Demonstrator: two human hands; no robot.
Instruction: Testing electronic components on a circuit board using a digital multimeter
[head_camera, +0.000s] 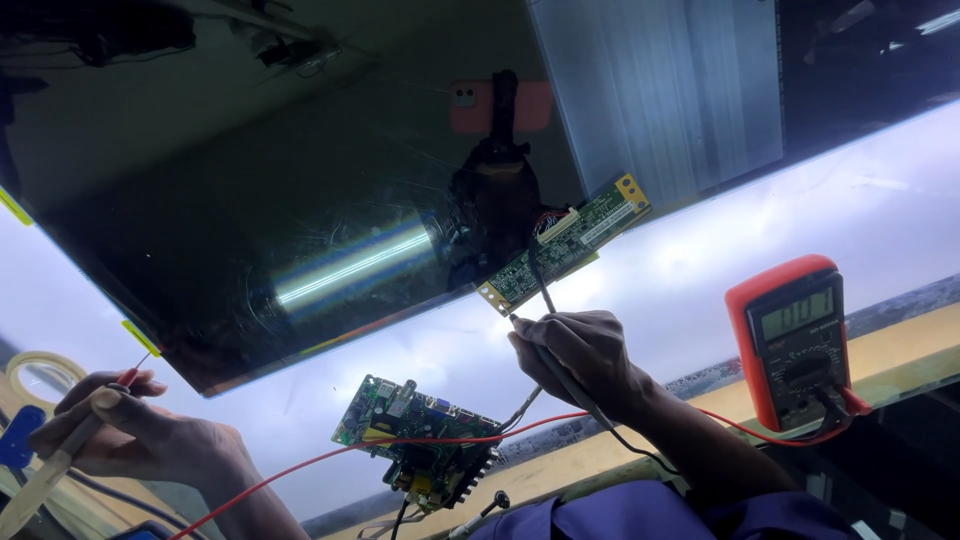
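Observation:
My right hand (582, 352) grips a black meter probe (545, 297) whose tip touches a long green circuit board (566, 243) at the lower edge of a dark display panel (250, 190). My left hand (135, 432) holds a red probe (135, 371), its tip pointing up at a yellow tab (142, 338) on the panel's lower left edge. A red lead (330, 458) runs from the left hand across a second green circuit board (418, 442) toward an orange multimeter (797, 342).
The panel lies on a glowing white backlight sheet (700, 260). A roll of tape (40, 378) and a blue tool (18, 437) sit at the far left. A wooden bench edge (900, 350) runs behind the multimeter. A grey ribbed sheet (660, 90) lies at the top.

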